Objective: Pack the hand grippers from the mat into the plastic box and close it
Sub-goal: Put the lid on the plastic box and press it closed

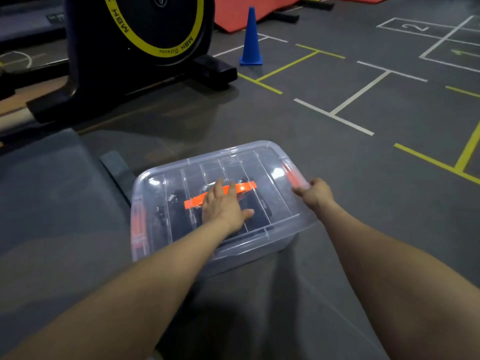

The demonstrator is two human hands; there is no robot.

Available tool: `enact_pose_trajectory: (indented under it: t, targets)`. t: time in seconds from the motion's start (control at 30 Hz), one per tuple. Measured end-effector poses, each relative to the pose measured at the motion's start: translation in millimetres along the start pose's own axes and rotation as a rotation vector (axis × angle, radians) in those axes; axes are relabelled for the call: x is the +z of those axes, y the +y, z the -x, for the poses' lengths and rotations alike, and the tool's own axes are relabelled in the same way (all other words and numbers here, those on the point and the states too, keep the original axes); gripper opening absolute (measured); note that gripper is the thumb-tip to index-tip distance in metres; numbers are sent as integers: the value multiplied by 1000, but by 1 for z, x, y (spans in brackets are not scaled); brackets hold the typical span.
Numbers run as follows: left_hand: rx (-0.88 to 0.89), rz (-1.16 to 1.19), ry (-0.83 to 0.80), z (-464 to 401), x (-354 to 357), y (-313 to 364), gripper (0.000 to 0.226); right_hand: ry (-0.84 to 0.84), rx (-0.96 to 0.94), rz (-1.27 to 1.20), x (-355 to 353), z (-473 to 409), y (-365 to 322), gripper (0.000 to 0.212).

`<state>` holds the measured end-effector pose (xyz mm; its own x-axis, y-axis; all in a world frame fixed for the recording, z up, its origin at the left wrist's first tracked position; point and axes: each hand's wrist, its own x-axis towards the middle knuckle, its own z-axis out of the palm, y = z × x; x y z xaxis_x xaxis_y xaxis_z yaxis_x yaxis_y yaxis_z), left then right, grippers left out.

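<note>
A clear plastic box [275,240] stands on the grey gym floor with its ribbed lid [262,162] lying on top. Dark hand grippers [168,203] show dimly through the lid. My left hand [223,206] lies flat on the lid's middle, fingers straight, pressing over the orange handle [244,187]. My right hand [315,192] curls its fingers round the box's right edge beside the right orange latch [292,175]. A second orange latch [137,224] sits on the left end.
A grey mat [52,193] lies to the left of the box. A black exercise bike with a yellow-ringed wheel [135,35] stands behind. Farther back are a blue cone [251,40], an orange mat [259,9], and white and yellow floor lines.
</note>
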<state>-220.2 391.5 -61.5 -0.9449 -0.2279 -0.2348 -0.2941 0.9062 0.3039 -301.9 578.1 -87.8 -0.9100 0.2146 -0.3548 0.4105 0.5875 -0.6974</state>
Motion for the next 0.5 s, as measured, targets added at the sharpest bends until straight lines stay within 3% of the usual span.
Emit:
enact_pose_trajectory:
  t: [0.13,0.3,0.4,0.5]
  targets:
    - [-8,-77,-195,-14,8,4,91,-103,94,-162,-3,-13,3,63]
    - [2,-132,-240,-17,6,6,91,-185,191,-315,-5,-17,4,71]
    - [8,-139,-248,-18,8,4,91,-138,191,-399,-3,-16,3,63]
    - [14,-134,-250,-19,8,4,90,-91,86,-396,-3,-13,1,40]
